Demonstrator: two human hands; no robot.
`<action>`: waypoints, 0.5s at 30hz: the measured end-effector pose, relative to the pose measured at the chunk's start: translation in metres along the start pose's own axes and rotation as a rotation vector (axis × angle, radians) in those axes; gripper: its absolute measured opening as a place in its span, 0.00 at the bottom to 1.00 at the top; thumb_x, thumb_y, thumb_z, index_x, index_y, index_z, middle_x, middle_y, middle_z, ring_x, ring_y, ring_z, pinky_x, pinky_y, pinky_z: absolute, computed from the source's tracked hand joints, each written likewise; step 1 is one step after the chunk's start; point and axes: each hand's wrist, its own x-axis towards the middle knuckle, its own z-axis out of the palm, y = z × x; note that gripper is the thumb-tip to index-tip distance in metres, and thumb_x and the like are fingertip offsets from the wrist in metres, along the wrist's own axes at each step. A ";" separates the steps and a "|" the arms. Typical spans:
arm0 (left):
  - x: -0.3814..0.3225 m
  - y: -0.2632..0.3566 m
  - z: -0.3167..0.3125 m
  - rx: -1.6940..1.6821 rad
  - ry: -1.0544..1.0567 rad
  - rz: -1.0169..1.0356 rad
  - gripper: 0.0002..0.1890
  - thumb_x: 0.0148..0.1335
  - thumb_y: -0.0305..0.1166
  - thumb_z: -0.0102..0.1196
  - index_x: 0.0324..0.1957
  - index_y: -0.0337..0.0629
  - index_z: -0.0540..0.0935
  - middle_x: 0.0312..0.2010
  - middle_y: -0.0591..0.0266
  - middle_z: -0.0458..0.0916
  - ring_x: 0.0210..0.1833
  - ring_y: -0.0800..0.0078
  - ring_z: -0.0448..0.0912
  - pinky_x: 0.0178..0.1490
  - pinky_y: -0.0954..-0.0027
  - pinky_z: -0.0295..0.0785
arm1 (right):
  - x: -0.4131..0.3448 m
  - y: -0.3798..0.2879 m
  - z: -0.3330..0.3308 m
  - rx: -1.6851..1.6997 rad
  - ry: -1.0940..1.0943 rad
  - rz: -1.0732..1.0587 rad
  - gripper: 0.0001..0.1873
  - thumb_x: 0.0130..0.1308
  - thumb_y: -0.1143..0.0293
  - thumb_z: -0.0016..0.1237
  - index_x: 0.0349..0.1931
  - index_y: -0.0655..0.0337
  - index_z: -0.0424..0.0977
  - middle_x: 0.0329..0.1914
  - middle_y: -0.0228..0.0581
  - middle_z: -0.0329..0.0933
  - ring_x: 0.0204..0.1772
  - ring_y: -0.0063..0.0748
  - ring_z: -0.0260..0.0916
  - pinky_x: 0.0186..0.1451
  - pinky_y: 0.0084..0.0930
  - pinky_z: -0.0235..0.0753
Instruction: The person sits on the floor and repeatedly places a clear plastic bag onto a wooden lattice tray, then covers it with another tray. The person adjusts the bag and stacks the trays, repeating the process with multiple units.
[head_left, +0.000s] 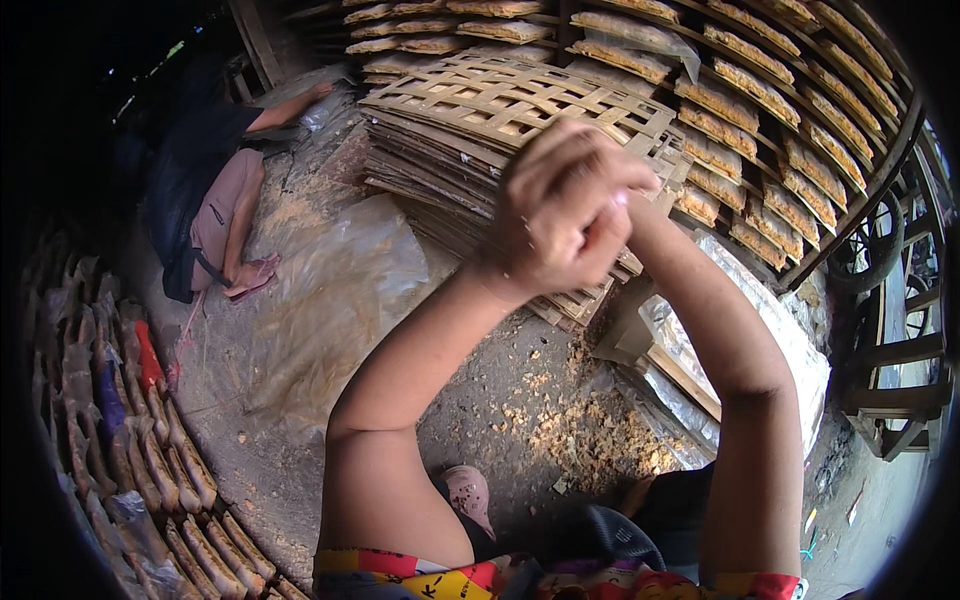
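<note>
Both arms reach up from the bottom of the view and meet at the centre. My left hand is closed in front of my right wrist or hand, slightly blurred by motion; the two overlap so that I cannot tell each hand's fingers apart. My right hand is mostly hidden there. No object shows clearly in either one. Behind them stands a tall stack of woven bamboo trays. Below them, orange-brown crumbs lie scattered on the concrete floor, beside a white plastic-covered slab.
Racks hold trays of orange-brown slabs. A person crouches at the upper left near crumpled plastic sheeting. More wrapped slabs line the lower left. A wheel and wooden frame stand at the right.
</note>
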 end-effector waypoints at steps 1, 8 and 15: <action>0.009 -0.008 -0.029 0.031 -0.035 -0.086 0.07 0.57 0.19 0.47 0.35 0.39 0.78 0.30 0.62 0.80 0.35 0.73 0.77 0.41 0.71 0.74 | 0.005 -0.005 -0.012 -0.153 0.052 -0.056 0.19 0.71 0.55 0.42 0.53 0.58 0.66 0.44 0.51 0.76 0.50 0.49 0.74 0.54 0.41 0.72; 0.013 -0.052 -0.141 -0.234 0.338 -0.881 0.10 0.65 0.30 0.48 0.45 0.38 0.79 0.39 0.61 0.84 0.42 0.79 0.78 0.52 0.76 0.68 | 0.047 -0.036 -0.092 -0.551 -0.068 0.001 0.26 0.74 0.52 0.37 0.64 0.57 0.59 0.40 0.58 0.75 0.44 0.55 0.76 0.53 0.45 0.79; -0.009 -0.068 -0.196 -0.228 0.448 -1.034 0.17 0.65 0.35 0.52 0.54 0.40 0.75 0.49 0.57 0.81 0.52 0.72 0.75 0.56 0.69 0.67 | 0.070 -0.052 -0.199 -0.900 0.320 -0.426 0.17 0.73 0.60 0.39 0.57 0.56 0.64 0.33 0.56 0.78 0.37 0.55 0.78 0.38 0.46 0.76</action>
